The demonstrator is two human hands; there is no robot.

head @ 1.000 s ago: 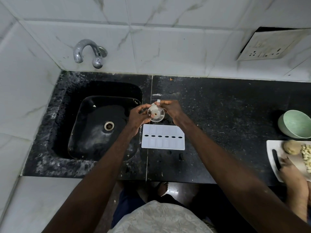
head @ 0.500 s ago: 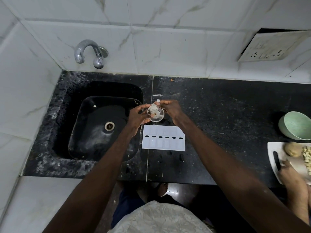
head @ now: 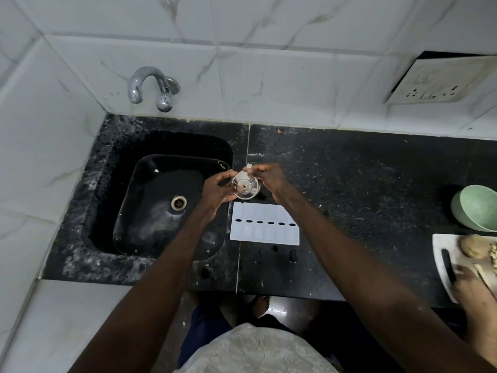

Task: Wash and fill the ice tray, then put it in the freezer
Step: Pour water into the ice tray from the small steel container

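The left grip (head: 215,191) is curled round a small round clear object (head: 245,185), held just above centre frame. The right grip (head: 271,179) pinches a white tab (head: 248,166) at that object's upper edge. What the object is cannot be told.

Just below both grips, untouched, the white ice tray (head: 265,224) lies flat on the black worktop (head: 363,184), right beside the sink (head: 150,216). Its long axis runs left to right across the frame, dipping slightly to the right, with a row of dark ovals along its middle. Whether its cells face up is unclear.

By this, washing looks not yet begun, and no water shows at the tap (head: 150,87), upper left. The next move likely calls for freeing a grip, lifting the tray by a short end, and carrying it left over the sink.
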